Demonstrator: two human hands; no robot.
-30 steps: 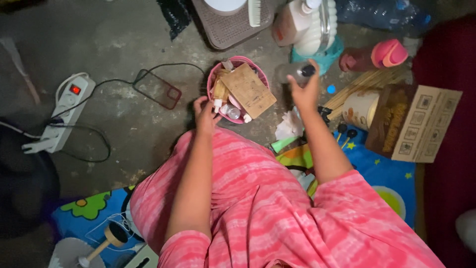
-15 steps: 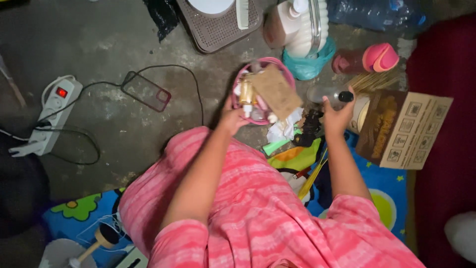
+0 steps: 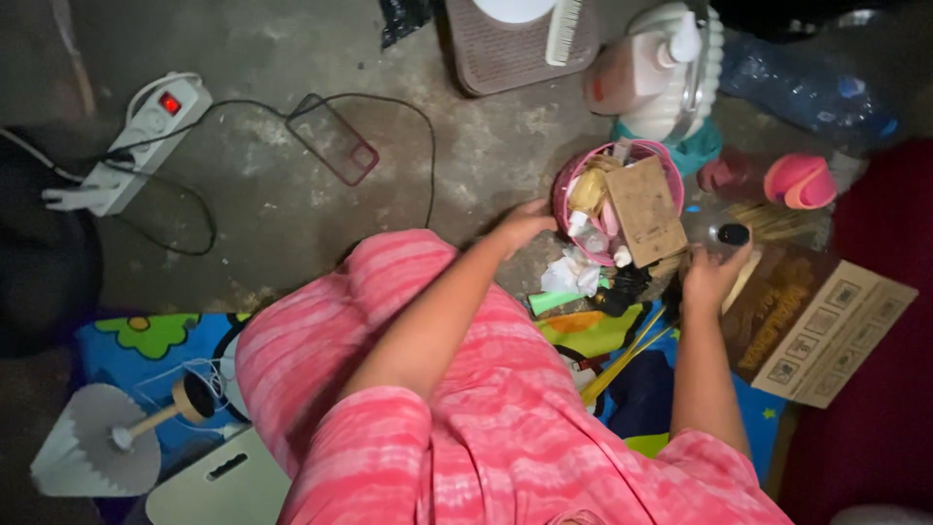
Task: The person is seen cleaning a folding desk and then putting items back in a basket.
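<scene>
My left hand (image 3: 525, 222) grips the near rim of a small pink basket (image 3: 567, 185) on the concrete floor. The basket holds small bottles and a flat brown cardboard piece (image 3: 645, 209) that sticks out over its edge. My right hand (image 3: 712, 275) is closed on a clear bottle with a black cap (image 3: 721, 231), just right of the basket and in front of a brown printed cardboard box (image 3: 821, 316).
A white power strip (image 3: 136, 143) with a lit red switch and black cables lies far left, a clear phone case (image 3: 333, 138) beside it. A brown perforated tray (image 3: 515, 53), white pump bottle (image 3: 651, 73), pink-lidded bottle (image 3: 782, 180), crumpled tissue (image 3: 573, 277) and colourful mat (image 3: 155, 340) surround me.
The pink basket has been drawn to the right with my left hand on it. My right hand carried the clear bottle rightward and down, towards the brown box.
</scene>
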